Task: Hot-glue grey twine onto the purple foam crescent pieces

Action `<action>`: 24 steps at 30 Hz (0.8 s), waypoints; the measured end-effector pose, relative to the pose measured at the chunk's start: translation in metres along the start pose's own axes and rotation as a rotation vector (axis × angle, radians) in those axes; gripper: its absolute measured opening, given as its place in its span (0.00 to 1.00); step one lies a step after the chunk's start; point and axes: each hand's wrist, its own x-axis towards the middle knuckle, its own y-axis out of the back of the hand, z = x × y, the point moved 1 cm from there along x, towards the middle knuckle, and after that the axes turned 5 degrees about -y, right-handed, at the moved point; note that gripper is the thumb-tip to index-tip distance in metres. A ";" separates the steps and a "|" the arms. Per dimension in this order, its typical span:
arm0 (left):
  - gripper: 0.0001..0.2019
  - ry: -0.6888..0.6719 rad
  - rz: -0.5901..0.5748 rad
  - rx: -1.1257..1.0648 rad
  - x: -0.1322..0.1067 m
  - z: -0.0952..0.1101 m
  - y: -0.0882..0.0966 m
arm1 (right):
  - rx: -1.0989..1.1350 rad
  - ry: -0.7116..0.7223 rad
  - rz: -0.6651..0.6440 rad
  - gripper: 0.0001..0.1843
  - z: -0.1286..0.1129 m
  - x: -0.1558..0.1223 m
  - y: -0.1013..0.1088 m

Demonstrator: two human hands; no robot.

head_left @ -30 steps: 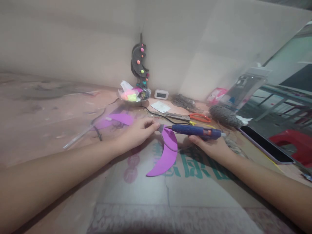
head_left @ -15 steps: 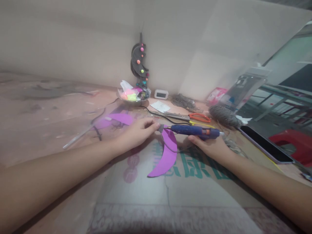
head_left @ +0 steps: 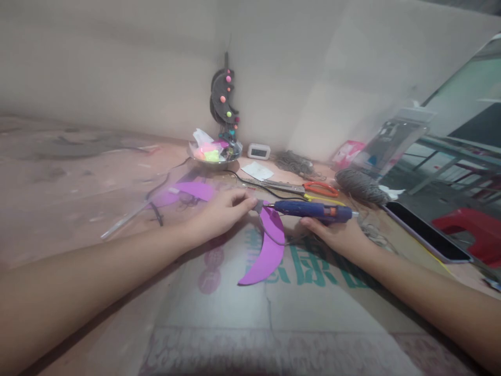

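My right hand (head_left: 336, 235) grips a blue glue gun (head_left: 313, 210) that lies level, its nozzle pointing left. The nozzle meets the top end of a purple foam crescent (head_left: 268, 250) lying on a printed sack sheet (head_left: 309, 297). My left hand (head_left: 221, 214) rests beside that end, its fingers pinched on a small grey piece (head_left: 257, 206) at the nozzle tip. What the grey piece is I cannot make out.
Orange-handled scissors (head_left: 309, 188), a grey yarn ball (head_left: 360, 186) and a phone (head_left: 425, 230) lie to the right. A metal bowl (head_left: 215, 154) of bright bits, a black decorated crescent (head_left: 225, 102), a small clock (head_left: 259, 151) and more purple foam (head_left: 183, 192) stand behind.
The glue gun has shifted slightly to the left and the crescent has edged a little; both hands stay almost where they were.
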 end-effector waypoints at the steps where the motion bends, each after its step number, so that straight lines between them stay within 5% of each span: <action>1: 0.18 -0.004 0.003 0.003 0.000 0.000 0.000 | 0.004 0.001 0.001 0.12 0.000 0.000 0.000; 24: 0.18 -0.021 -0.022 0.016 -0.001 -0.002 0.000 | 0.100 -0.019 -0.004 0.08 -0.001 0.001 -0.003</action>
